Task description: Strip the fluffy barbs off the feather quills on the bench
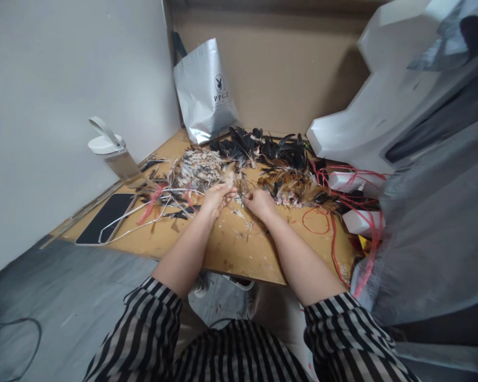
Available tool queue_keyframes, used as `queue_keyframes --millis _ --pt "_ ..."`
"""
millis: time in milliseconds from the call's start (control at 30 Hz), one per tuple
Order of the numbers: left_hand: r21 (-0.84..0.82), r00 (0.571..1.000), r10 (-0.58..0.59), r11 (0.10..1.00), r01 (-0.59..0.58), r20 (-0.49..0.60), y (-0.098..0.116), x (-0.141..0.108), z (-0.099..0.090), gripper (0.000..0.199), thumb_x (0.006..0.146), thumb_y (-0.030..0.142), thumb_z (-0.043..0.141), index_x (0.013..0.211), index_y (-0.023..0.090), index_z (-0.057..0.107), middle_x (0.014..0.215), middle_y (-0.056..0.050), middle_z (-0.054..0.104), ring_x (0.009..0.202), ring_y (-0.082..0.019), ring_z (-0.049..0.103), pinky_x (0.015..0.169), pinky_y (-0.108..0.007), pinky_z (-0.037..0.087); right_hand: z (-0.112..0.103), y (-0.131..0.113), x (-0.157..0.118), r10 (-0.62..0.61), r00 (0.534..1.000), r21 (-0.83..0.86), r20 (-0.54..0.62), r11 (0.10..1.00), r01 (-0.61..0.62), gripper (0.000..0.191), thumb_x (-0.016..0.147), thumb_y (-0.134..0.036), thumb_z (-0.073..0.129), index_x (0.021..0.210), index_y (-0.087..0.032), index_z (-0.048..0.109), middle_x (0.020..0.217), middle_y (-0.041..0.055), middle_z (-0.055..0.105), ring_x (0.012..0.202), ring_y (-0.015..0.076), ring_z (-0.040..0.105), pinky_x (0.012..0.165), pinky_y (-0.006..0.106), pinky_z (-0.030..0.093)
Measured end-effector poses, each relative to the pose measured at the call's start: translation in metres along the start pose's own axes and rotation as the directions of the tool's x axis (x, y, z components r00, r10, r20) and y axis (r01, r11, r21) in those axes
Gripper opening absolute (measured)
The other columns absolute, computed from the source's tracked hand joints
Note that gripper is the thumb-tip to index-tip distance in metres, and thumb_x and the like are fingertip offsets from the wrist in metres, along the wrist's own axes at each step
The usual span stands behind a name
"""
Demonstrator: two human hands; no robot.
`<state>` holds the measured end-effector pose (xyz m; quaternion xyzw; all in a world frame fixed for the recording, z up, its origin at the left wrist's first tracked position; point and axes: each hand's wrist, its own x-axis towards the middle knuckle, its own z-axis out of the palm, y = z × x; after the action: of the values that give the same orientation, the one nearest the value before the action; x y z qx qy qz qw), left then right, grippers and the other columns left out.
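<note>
Evidently, you are at the handling step: feathers being worked between fingertips, a few at a time. Your left hand is pinched closed on a pale tan tuft, which stands up from the fingertips. Your right hand sits just beside it, fingers curled in with thumb tucked; whether it grips anything, I cannot tell. Both hands are low over the table, near its middle.

Close by: loose scraps scattered below your fingers. Ahead of your left hand, a pale feather heap; beside your right, a brown feather heap; behind both, black feathers.

My read: the next move calls for a light, exact pinch at the quill end, left steady, right doing the fine pulling or lining up. Feathers this slight may slip or cling to the wrong heap.

Farther out, left: white wire loops lying partly across a phone, then a lidded bottle. Right: red string, tangled at the table's edge. Back: a silver bag, upright but leaning.
</note>
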<state>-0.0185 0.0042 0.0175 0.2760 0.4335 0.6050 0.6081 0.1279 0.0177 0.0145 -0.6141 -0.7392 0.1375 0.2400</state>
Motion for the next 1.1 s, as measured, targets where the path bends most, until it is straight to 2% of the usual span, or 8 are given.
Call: queue_keyframes --millis 67,167,333,433,600,733,967,1100 --pt "0.004 1.0 -0.007 1.0 0.007 0.009 0.0 0.0 0.0 0.004 0.069 0.01 0.06 0.073 0.009 0.058 0.065 -0.005 0.065 0.048 -0.005 0.056 0.041 -0.011 0.038 0.002 0.002 0.002 -0.008 1.0 0.056 0.02 0.998 0.007 0.013 0.063 -0.026 0.054 0.062 -0.019 0.065 0.063 0.0034 0.062 0.061 0.0149 0.054 0.054 0.023 0.034" --pt "-0.001 1.0 -0.007 1.0 0.007 0.011 0.0 -0.001 0.0 0.004 0.069 0.011 0.061 0.071 0.009 0.058 0.066 -0.006 0.065 0.048 -0.006 0.057 0.04 -0.012 0.038 0.006 0.009 0.007 -0.013 0.999 0.309 0.034 0.951 0.002 0.012 0.061 -0.026 0.056 0.059 -0.016 0.062 0.053 0.0 0.057 0.05 0.0107 0.048 0.049 0.021 0.033" --pt "0.006 0.999 -0.04 0.999 0.04 0.024 0.0 -0.001 0.0 0.004 0.069 0.01 0.061 0.071 0.01 0.058 0.066 -0.006 0.065 0.05 -0.007 0.058 0.04 -0.012 0.039 0.005 0.01 0.011 0.151 0.976 0.759 0.159 0.613 -0.219 0.017 0.058 -0.031 0.061 0.063 -0.015 0.059 0.039 -0.0053 0.047 0.035 0.0057 0.036 0.037 0.018 0.027" --pt "0.02 0.997 -0.066 0.998 0.065 0.048 -0.002 0.0 0.0 0.005 0.069 0.011 0.062 0.071 0.01 0.058 0.068 -0.007 0.066 0.053 -0.008 0.06 0.041 -0.012 0.04 0.001 0.006 0.01 0.167 0.958 0.865 0.235 0.414 -0.285 0.02 0.055 -0.03 0.065 0.065 -0.015 0.057 0.04 -0.0055 0.048 0.034 0.0049 0.037 0.034 0.016 0.025" --pt "0.044 0.993 -0.076 0.996 0.072 0.095 -0.006 0.001 -0.002 0.005 0.068 0.012 0.062 0.072 0.009 0.059 0.07 -0.008 0.066 0.055 -0.009 0.061 0.043 -0.012 0.042 0.0 0.002 0.009 0.129 0.953 0.922 0.274 0.245 -0.298 0.021 0.052 -0.021 0.068 0.067 -0.014 0.055 0.045 -0.004 0.053 0.038 0.0054 0.044 0.035 0.015 0.029" --pt "0.041 0.992 -0.076 0.997 0.072 0.103 -0.006 0.001 -0.003 0.006 0.067 0.012 0.064 0.071 0.009 0.059 0.07 -0.008 0.066 0.054 -0.009 0.061 0.042 -0.012 0.042 0.002 0.005 0.01 0.139 0.946 0.919 0.293 0.23 -0.319 0.025 0.051 -0.018 0.069 0.071 -0.015 0.055 0.048 -0.0041 0.054 0.04 0.0059 0.047 0.037 0.016 0.034" --pt "0.029 0.995 -0.079 0.997 0.077 0.064 -0.005 0.0 -0.001 0.009 0.067 0.013 0.065 0.072 0.009 0.058 0.071 -0.008 0.066 0.053 -0.009 0.06 0.042 -0.013 0.042 0.003 0.012 0.012 0.193 0.952 0.867 0.236 0.4 -0.296 0.016 0.053 -0.017 0.065 0.067 -0.014 0.058 0.044 -0.0043 0.053 0.039 0.0058 0.046 0.036 0.015 0.035" --pt "0.039 0.994 -0.081 0.996 0.078 0.077 -0.005 0.0 -0.001 0.006 0.069 0.012 0.063 0.072 0.009 0.059 0.071 -0.008 0.066 0.054 -0.008 0.06 0.043 -0.013 0.042 0.002 0.012 0.013 0.205 0.946 0.875 0.25 0.37 -0.311 0.012 0.053 -0.014 0.062 0.065 -0.013 0.057 0.045 -0.0036 0.054 0.04 0.0066 0.048 0.036 0.016 0.036"
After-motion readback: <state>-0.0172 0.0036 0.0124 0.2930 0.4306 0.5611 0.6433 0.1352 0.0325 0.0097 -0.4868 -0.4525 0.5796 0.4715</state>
